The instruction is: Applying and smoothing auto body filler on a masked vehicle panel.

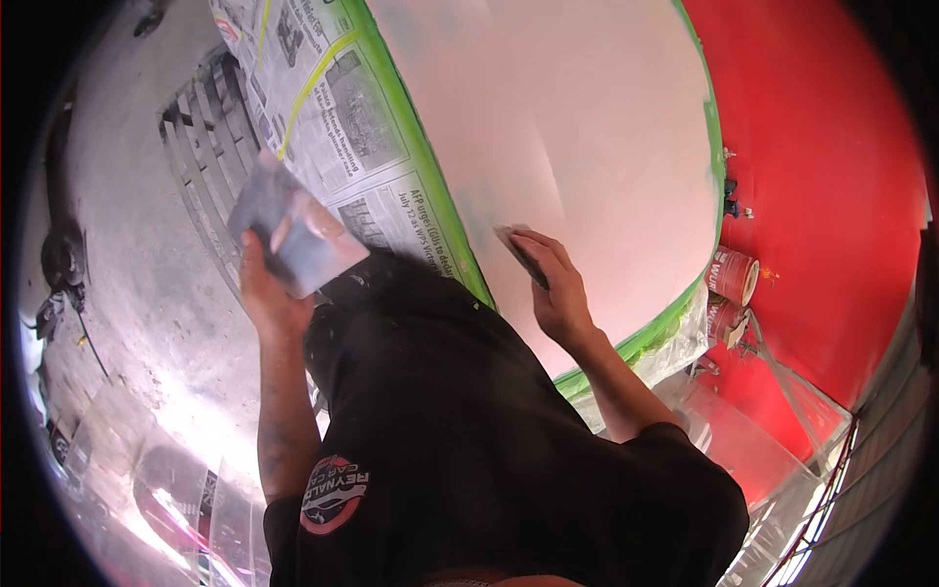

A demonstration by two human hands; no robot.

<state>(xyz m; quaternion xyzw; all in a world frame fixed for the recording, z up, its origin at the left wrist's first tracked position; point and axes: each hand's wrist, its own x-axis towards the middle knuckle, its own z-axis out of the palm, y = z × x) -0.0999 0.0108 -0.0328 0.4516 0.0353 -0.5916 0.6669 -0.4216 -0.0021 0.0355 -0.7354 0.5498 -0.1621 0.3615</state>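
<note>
Pale pink panel (567, 137) beside right hand (562, 293)

Matte, gently curved, faintly grey-green in patches along the left; set from upper middle to right of centre, edged in green tape (430, 181), with newspaper (357, 108) down the left side and clear plastic (685, 338) at the lower right. Held nearly edge-on in the right hand, close over the panel: a thin, dark pad (528, 262), fingers and thumb closed around it. Contact between pad and panel impossible to tell. Gripped in the left hand (274, 298), in front of the newspaper's left edge: a flat, squarish grey sheet (318, 249), glossy, with pinkish smears; thumb laid on the near face, other fingers mostly hidden behind. Farther right, against a red surface (812, 196): two red tins (729, 274), close together, contents of both out of sight.
</note>
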